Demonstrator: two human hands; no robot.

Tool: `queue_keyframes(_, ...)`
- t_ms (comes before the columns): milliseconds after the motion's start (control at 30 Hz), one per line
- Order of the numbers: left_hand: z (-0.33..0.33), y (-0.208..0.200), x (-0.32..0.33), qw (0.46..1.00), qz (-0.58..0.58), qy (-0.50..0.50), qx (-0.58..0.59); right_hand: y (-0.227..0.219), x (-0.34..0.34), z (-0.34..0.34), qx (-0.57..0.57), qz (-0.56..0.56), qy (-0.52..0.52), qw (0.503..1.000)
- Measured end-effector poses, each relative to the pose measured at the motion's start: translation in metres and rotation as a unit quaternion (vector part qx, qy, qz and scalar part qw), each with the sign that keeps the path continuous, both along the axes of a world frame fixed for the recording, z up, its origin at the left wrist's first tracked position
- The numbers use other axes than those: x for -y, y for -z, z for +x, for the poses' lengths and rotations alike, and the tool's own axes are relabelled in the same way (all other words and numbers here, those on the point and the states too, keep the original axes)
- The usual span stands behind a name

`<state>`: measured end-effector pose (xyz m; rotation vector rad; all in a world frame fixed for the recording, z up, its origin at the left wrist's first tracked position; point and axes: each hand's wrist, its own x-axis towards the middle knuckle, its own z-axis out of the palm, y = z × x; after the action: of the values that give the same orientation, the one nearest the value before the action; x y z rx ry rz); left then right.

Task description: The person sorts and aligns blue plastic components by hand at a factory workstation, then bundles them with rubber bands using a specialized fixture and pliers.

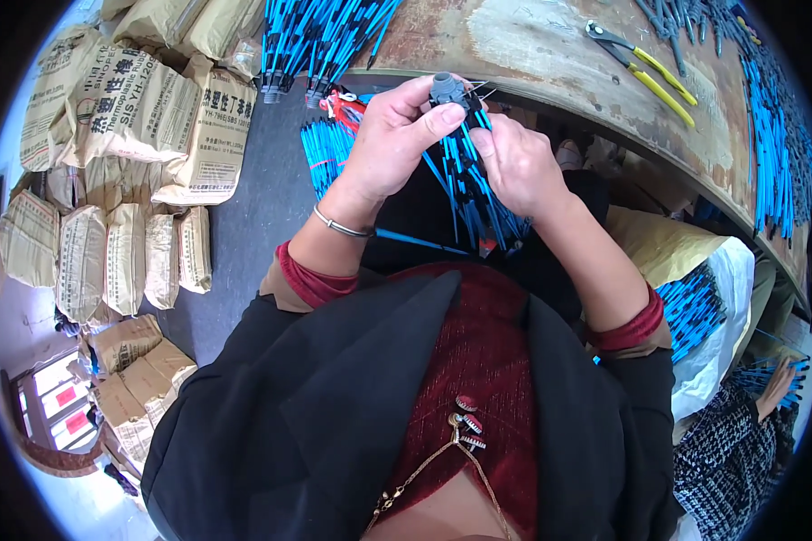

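Observation:
My left hand (399,131) is closed around a grey plastic fitting (446,88), its thumb pressed along the near side. Close on its right, my right hand (518,164) has curled fingers on blue-and-black rods (467,180) just below the fitting. Thin wire-like ends (484,88) stick out to the right of the fitting. Under both hands the rods fan down over my lap, and my fingers hide where they meet the fitting.
Ahead runs a worn wooden bench (550,68) with yellow-handled cutters (650,79) and rod bundles (327,41). Paper sacks (126,108) are stacked at left. At right stand a white sack (738,279) of rods and another person's hand (774,389).

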<state>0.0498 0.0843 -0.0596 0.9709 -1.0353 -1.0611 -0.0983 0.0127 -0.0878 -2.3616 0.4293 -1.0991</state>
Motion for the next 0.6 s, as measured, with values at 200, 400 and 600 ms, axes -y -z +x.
queue_keyframes(200,-0.010,-0.004,0.000,0.994,0.060,-0.070,0.060,-0.008,0.006,0.002,-0.075,-0.012,-0.011,0.997)
queue_keyframes(400,-0.028,-0.005,-0.004,0.988,0.041,-0.148,0.019,-0.015,-0.003,0.001,-0.110,0.018,0.000,0.994)
queue_keyframes(600,-0.009,-0.021,-0.009,0.990,0.133,-0.015,0.041,-0.018,-0.023,0.005,-0.136,0.053,0.045,0.988)
